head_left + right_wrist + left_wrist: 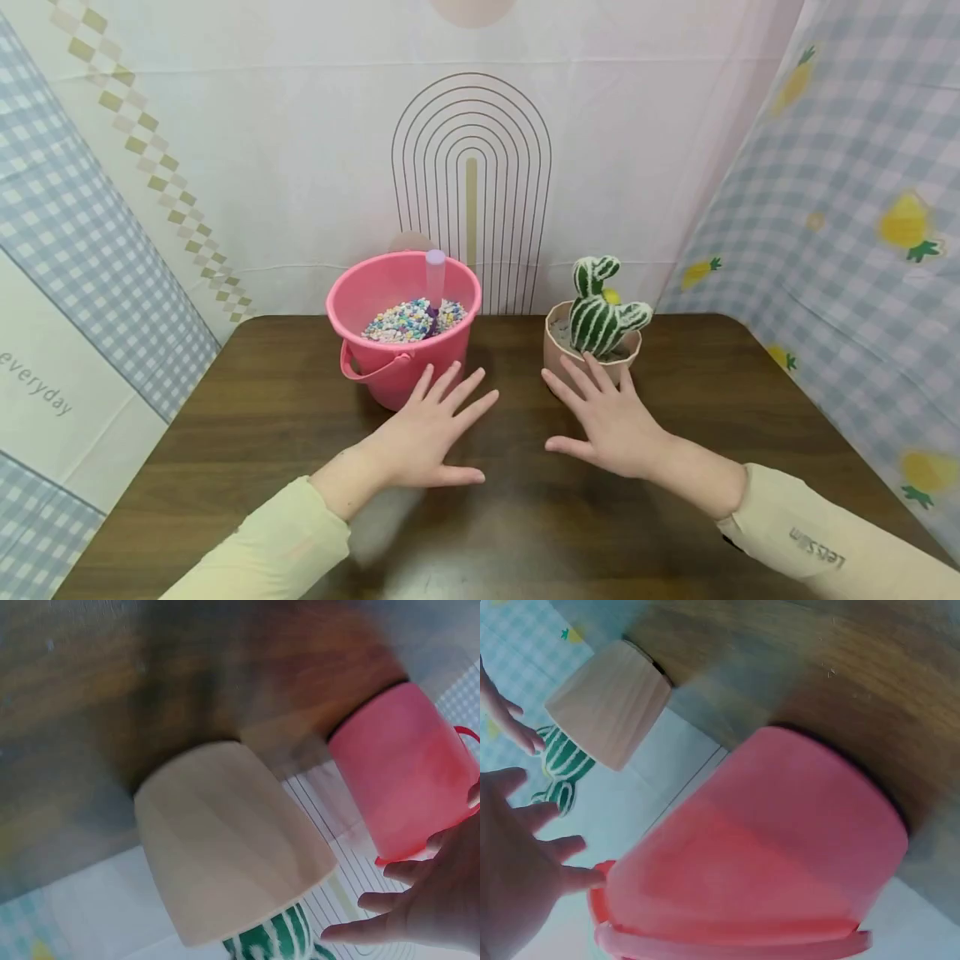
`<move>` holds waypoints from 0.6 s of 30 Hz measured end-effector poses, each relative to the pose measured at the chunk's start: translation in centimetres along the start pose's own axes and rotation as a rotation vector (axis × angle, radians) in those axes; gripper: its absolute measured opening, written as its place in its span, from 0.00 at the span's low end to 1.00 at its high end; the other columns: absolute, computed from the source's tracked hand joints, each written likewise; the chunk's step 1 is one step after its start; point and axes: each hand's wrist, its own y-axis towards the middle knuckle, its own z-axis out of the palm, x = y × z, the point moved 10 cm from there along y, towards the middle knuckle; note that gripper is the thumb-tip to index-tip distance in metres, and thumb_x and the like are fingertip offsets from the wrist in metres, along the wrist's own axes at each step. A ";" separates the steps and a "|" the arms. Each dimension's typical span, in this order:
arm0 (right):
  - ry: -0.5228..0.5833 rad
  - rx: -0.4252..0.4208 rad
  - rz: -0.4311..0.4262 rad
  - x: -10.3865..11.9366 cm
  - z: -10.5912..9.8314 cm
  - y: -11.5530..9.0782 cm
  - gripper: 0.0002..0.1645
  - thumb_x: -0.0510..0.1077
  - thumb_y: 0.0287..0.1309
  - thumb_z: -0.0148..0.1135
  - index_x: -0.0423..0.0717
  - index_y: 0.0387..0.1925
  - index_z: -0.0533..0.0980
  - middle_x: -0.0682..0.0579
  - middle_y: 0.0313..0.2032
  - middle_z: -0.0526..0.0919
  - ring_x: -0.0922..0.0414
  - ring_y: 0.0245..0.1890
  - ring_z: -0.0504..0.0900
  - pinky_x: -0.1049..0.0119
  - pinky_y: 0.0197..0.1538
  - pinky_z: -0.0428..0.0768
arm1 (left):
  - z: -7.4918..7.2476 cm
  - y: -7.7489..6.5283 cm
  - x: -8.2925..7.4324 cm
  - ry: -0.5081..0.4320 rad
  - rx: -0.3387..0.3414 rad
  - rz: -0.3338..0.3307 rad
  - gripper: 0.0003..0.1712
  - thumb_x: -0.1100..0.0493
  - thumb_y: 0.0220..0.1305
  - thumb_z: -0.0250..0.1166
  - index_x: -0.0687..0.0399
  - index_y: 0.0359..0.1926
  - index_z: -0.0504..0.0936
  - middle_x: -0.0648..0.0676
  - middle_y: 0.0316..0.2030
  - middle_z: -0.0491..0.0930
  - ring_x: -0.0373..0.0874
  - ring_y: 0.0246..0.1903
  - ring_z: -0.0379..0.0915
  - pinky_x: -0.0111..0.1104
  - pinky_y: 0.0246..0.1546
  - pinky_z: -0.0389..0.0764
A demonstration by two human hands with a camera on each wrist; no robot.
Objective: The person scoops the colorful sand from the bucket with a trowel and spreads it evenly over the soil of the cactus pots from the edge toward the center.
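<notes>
A pink bucket [378, 367] stands at the back of the table, left of the middle. In it lie multicoloured pebbles [401, 321] and an upright tool with a clear lilac handle [435, 279], its lower end buried. To the right is a beige pot [558, 354] holding grey grit and a green-and-white knitted-looking cactus [596, 325]. My left hand [427, 433] hovers in front of the bucket, fingers spread, holding nothing. In front of the pot, my right hand [611, 421] is likewise spread and holds nothing. Both wrist views show the bucket [765, 832] and the pot [225, 840] from the side.
The dark brown wooden table [517, 525] has rounded back corners. Behind it hangs a pale cloth [300, 167] with printed arches. Checked cloths flank both sides, the right cloth [840, 250] bearing yellow fruit prints.
</notes>
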 end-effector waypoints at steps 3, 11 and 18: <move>-0.012 -0.035 -0.023 0.2 -0.9 0.6 0.49 0.73 0.51 0.52 0.52 0.69 0.59 0.42 0.68 0.60 0.35 0.67 0.57 0.29 0.62 0.56 | -1.6 -0.2 -0.7 0.053 -0.090 0.066 0.50 0.28 0.54 0.56 0.43 0.72 0.53 0.56 0.73 0.49 0.60 0.71 0.41 0.56 0.69 0.48; 0.033 -0.020 0.017 0.2 -2.5 3.5 0.48 0.70 0.54 0.53 0.50 0.70 0.56 0.42 0.69 0.59 0.38 0.68 0.57 0.37 0.65 0.60 | -6.7 -0.9 1.0 0.091 -0.303 0.046 0.49 0.32 0.52 0.62 0.48 0.70 0.59 0.58 0.70 0.55 0.60 0.70 0.46 0.56 0.68 0.52; 0.104 0.022 0.099 -0.2 -3.6 6.8 0.47 0.69 0.59 0.49 0.50 0.71 0.52 0.41 0.69 0.58 0.39 0.69 0.54 0.37 0.66 0.57 | -9.3 -1.6 5.7 0.034 -0.327 -0.118 0.49 0.37 0.54 0.64 0.50 0.71 0.56 0.61 0.71 0.52 0.65 0.69 0.44 0.60 0.68 0.48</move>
